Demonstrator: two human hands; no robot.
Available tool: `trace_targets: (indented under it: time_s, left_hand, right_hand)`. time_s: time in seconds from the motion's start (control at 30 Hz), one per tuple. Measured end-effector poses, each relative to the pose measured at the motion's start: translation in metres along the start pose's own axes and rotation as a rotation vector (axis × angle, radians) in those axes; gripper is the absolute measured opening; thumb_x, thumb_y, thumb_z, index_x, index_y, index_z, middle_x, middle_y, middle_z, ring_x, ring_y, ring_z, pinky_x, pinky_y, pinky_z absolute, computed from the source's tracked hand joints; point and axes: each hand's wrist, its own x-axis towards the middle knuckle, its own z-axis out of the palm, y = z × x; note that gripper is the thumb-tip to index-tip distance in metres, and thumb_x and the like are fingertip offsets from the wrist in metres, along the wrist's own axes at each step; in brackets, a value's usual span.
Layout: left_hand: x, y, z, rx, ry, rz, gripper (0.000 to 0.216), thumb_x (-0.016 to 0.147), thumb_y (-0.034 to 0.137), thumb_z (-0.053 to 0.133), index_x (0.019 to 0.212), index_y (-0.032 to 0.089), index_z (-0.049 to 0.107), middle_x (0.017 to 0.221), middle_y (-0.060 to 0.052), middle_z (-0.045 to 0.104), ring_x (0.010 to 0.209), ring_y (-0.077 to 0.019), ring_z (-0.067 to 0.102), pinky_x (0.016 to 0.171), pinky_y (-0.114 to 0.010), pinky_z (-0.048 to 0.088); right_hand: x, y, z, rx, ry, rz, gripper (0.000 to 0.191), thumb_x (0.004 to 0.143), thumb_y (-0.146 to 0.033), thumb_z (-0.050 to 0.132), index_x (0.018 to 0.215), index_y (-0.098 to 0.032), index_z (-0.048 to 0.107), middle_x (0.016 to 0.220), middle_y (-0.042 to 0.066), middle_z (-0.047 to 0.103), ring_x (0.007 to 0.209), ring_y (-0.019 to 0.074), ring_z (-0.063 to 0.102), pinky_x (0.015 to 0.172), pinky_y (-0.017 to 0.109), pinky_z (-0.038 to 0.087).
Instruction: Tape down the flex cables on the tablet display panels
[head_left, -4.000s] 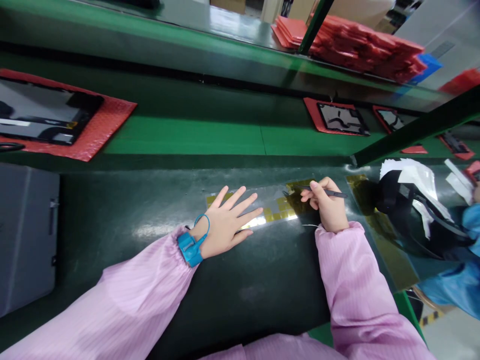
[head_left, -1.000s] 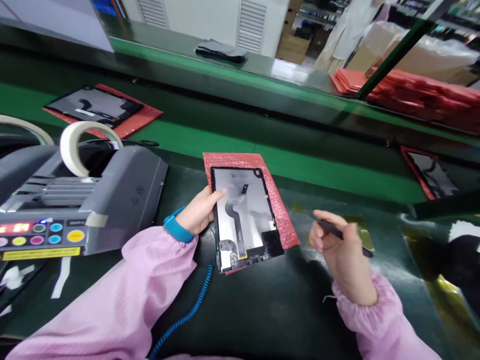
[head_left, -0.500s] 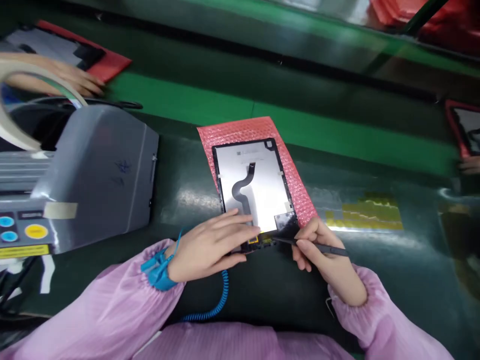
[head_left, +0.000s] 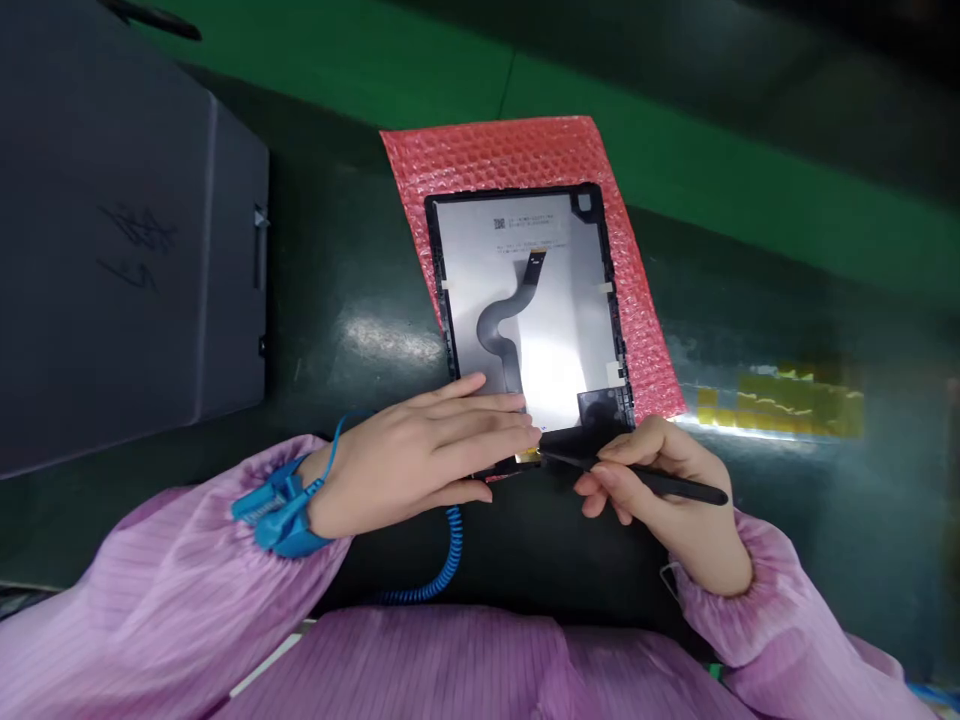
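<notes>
Flat rectangular screen panel with silver metal back and black frame [head_left: 559,345] lay back-up on a red bubble-wrap sheet [head_left: 510,155], on the dark green tabletop [head_left: 352,290], in front of the person. Likely light, stiff, thin and fragile, probably slick on the silver face; best held by the black side edges, clear of the grey S-shaped flat ribbon cable [head_left: 491,325], which looked bendy and easy to crease. Left hand [head_left: 405,460] lay flat, palm down, fingers stretched out over the panel's lower left, pressing at most, nothing gripped. Right hand [head_left: 682,535] had thumb and fingers pinched round a slim black tweezer-like tool [head_left: 694,489], tip at the lower edge by the left fingertips; contact of tip and panel too small to tell. Further out: yellow see-through tape strips [head_left: 799,405] to the right, grey machine housing [head_left: 127,250] to the left. Versus one second ago: left hand then gripped the panel's left edge and the right hand was well apart with the tool; now both were at the lower edge. Versus half a second ago: hands much the same, but the co-worker's hand at upper left was out of view.
</notes>
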Motion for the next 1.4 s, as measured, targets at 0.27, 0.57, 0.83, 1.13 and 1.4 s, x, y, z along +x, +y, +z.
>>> trace_targets:
  time_s: [0.27, 0.57, 0.83, 1.13, 1.4]
  left_hand:
    - [0.0002, -0.0001, -0.001, -0.029, 0.002, -0.004, 0.045, 0.102, 0.026, 0.064, 0.145, 0.016, 0.053, 0.145, -0.012, 0.066, 0.147, -0.0231, 0.051, 0.129, -0.048, 0.032]
    - [0.0022, -0.0003, -0.0009, 0.008, -0.013, 0.005, 0.042, 0.104, 0.026, 0.06, 0.144, 0.015, 0.052, 0.144, -0.012, 0.066, 0.147, -0.0232, 0.051, 0.129, -0.047, 0.031]
    - [0.0019, -0.0004, -0.0019, 0.013, 0.016, 0.034, 0.036, 0.104, 0.025, 0.061, 0.138, 0.016, 0.057, 0.143, -0.012, 0.067, 0.145, -0.0236, 0.053, 0.129, -0.047, 0.033]
    - [0.0026, -0.0002, -0.0018, 0.025, 0.027, 0.038, 0.035, 0.104, 0.025, 0.061, 0.137, 0.015, 0.058, 0.141, -0.012, 0.068, 0.145, -0.0234, 0.054, 0.128, -0.047, 0.034]
    - [0.0033, -0.0012, -0.0027, 0.081, -0.018, 0.043, 0.032, 0.105, 0.029, 0.059, 0.133, 0.016, 0.065, 0.144, -0.01, 0.067, 0.145, -0.0227, 0.053, 0.13, -0.045, 0.032]
  right_hand:
    - [-0.0013, 0.0024, -0.0015, -0.023, -0.012, 0.004, 0.018, 0.091, -0.012, 0.077, 0.089, -0.024, 0.063, 0.08, -0.002, 0.081, 0.061, 0.0126, 0.076, 0.046, 0.016, 0.055]
    - [-0.0011, 0.0019, -0.0015, -0.047, -0.027, -0.003, 0.018, 0.09, -0.013, 0.078, 0.087, -0.024, 0.064, 0.08, -0.003, 0.081, 0.061, 0.0105, 0.076, 0.055, 0.016, 0.06]
    - [-0.0006, 0.0031, -0.0021, -0.065, -0.023, 0.02, 0.018, 0.09, -0.014, 0.078, 0.088, -0.025, 0.064, 0.081, -0.003, 0.081, 0.062, 0.0118, 0.077, 0.055, 0.017, 0.062]
    - [-0.0004, 0.0016, -0.0019, -0.087, -0.009, 0.028, 0.018, 0.089, -0.015, 0.079, 0.087, -0.024, 0.064, 0.079, -0.002, 0.081, 0.061, 0.0124, 0.077, 0.053, 0.017, 0.061]
    - [0.0015, -0.0003, -0.0018, -0.109, 0.0, 0.05, 0.017, 0.088, -0.019, 0.081, 0.086, -0.024, 0.064, 0.078, -0.002, 0.08, 0.058, 0.012, 0.075, 0.047, 0.017, 0.057]
